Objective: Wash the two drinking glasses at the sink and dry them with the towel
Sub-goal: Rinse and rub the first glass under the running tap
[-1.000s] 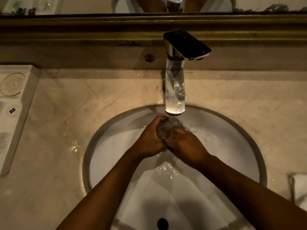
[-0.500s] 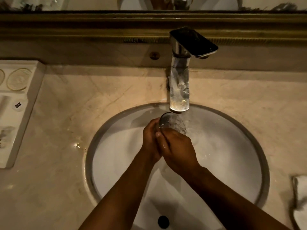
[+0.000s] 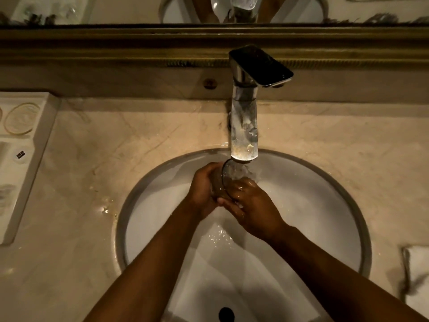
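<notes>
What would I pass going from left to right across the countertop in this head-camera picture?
White amenity tray → left hand → drinking glass under the faucet → right hand → white towel at the right edge. Both hands hold the glass over the sink.

Both hands (image 3: 232, 201) around glass (image 3: 228, 180) under faucet (image 3: 243, 133)

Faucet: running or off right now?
Running. Water streams from the faucet spout onto the drinking glass, and splashes show in the sink basin below the hands.
</notes>
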`<control>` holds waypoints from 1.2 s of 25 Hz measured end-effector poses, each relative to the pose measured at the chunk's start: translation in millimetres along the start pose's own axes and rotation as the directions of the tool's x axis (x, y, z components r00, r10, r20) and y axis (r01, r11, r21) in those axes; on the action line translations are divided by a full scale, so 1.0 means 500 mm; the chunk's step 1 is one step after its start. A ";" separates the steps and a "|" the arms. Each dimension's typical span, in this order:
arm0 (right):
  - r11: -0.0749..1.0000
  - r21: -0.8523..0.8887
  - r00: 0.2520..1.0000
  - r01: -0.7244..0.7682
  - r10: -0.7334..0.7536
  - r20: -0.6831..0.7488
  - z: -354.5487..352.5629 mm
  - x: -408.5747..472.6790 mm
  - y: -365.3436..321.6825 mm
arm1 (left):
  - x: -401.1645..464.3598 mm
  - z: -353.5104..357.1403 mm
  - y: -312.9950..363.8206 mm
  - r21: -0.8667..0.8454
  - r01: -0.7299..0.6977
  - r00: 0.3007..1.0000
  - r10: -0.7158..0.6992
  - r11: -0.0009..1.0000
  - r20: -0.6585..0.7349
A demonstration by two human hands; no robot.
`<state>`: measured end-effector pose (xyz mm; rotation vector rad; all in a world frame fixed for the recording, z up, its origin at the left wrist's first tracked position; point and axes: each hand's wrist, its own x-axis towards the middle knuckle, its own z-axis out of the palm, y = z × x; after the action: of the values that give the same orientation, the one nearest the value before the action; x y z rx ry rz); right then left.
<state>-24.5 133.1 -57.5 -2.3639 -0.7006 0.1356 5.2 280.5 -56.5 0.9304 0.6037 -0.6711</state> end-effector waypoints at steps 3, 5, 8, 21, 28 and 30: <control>0.960 0.109 0.942 -0.258 0.275 -0.192 -0.002 0.002 -0.042 | 0.013 0.031 -0.056 -0.287 -0.117 0.992 0.102 0.951 -0.069; 0.849 0.249 0.834 -0.466 0.515 -0.196 -0.001 0.029 -0.066 | 0.027 0.046 -0.087 -0.288 -0.251 0.958 0.194 0.924 -0.212; 0.796 0.285 0.800 -0.534 0.585 -0.136 0.009 0.057 -0.064 | 0.029 0.033 -0.099 -0.174 -0.348 0.891 0.267 0.921 -0.367; 0.961 -0.182 0.944 0.210 -0.247 -0.219 -0.008 0.007 -0.005 | -0.009 -0.036 0.009 0.099 0.267 0.953 -0.278 0.959 0.124; 0.800 0.311 0.803 -0.513 0.575 -0.156 0.009 0.063 -0.090 | -0.016 0.008 -0.080 -0.048 -0.291 0.918 0.265 0.956 -0.295; 0.858 0.250 0.864 -0.449 0.488 -0.123 0.006 0.065 -0.082 | 0.000 0.005 -0.076 -0.085 -0.334 0.902 0.292 0.939 -0.319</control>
<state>-16.0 178.2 -31.5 -2.2554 -0.0017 0.1915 -22.5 262.0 -75.1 0.9809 0.7402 -0.1924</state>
